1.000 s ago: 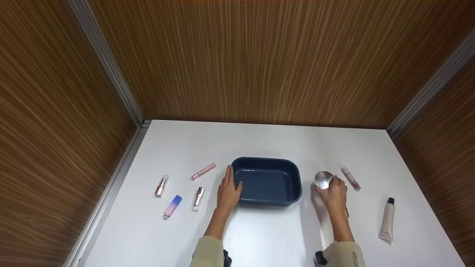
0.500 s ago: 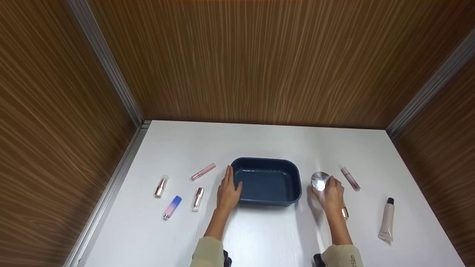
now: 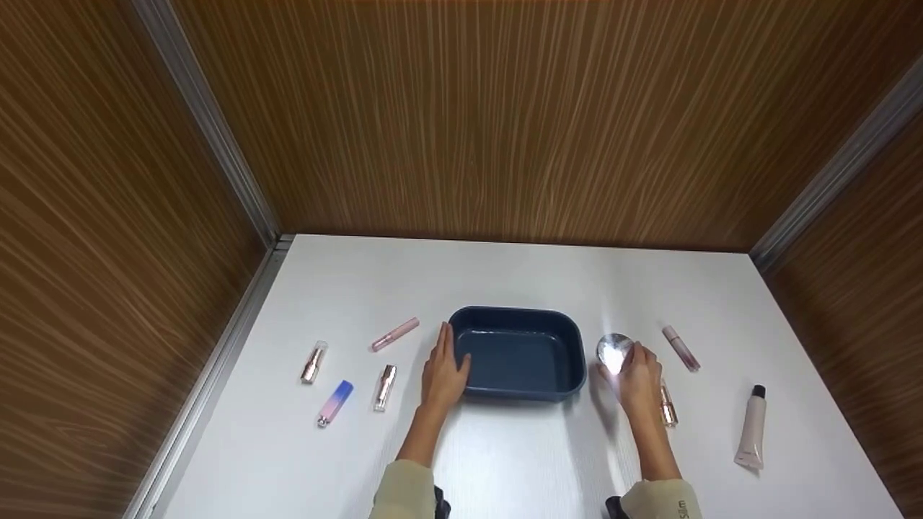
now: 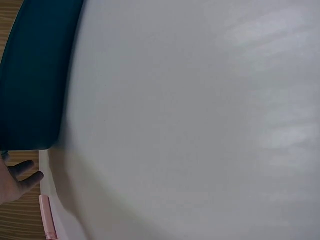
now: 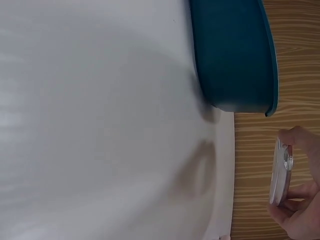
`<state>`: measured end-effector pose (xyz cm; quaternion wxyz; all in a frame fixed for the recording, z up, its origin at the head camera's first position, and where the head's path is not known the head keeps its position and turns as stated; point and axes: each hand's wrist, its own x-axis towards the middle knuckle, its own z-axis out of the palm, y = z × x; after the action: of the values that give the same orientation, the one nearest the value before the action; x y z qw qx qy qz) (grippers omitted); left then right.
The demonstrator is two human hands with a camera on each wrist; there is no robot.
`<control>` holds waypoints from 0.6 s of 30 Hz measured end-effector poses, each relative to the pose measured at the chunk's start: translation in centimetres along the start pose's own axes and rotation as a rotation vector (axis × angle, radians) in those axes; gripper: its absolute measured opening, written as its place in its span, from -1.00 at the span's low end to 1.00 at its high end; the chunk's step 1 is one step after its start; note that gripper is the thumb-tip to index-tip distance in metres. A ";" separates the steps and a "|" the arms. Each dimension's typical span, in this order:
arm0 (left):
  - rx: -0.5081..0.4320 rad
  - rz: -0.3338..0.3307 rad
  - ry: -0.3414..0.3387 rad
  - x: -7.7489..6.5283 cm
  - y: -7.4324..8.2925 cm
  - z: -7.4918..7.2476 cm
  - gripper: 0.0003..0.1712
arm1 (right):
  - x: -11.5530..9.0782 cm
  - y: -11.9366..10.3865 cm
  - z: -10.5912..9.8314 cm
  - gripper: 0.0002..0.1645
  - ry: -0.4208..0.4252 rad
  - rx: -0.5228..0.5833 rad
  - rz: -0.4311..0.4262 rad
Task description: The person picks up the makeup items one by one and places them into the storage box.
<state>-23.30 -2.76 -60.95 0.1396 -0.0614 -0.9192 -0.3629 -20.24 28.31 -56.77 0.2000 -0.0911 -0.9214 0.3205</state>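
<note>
My right hand (image 3: 640, 378) holds a round, shiny compact (image 3: 613, 351) just off the right end of a dark blue rectangular tray (image 3: 523, 394). In the right wrist view, the thumb and fingers pinch the compact (image 5: 281, 172) by its edges, above the table. Fairly straight fingers of my left hand (image 3: 443, 375) lie along the tray's left side, the thumb at its rim. The left wrist view shows those fingers (image 4: 31, 178) spread by the tray's end (image 4: 35, 90). A rose-gold lipstick tube (image 3: 668, 407) lies partly hidden behind the right wrist.
Left of the tray lie a pink lip gloss (image 3: 395, 334), two clear-and-rose-gold lipsticks (image 3: 314, 362) and a blue-pink lipstick (image 3: 335, 404). Rightward are another lip gloss (image 3: 681, 348) and a black-capped squeeze tube (image 3: 752, 429). Wood-grain panels (image 3: 505, 122) enclose the white table (image 3: 346, 274).
My right hand has shifted left toward the tray with the compact, and more of the lipstick tube behind the wrist shows. The left hand and tray have stayed in place.
</note>
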 end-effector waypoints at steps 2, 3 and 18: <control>0.000 0.003 0.003 0.0 0.0 0.0 -0.24 | 0.0 -0.2 0.0 -0.11 -0.005 0.001 0.003; 0.002 0.005 0.004 0.0 0.0 0.0 -0.25 | 0.0 -0.3 0.0 -0.10 -0.005 0.002 0.001; 0.011 0.014 0.026 0.0 0.0 0.1 -0.23 | -0.1 -1.5 0.3 -0.08 0.016 -0.002 -0.052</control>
<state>-23.31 -2.73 -61.01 0.1543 -0.0625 -0.9189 -0.3576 -20.34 26.96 -56.09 0.2153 -0.0698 -0.9221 0.3138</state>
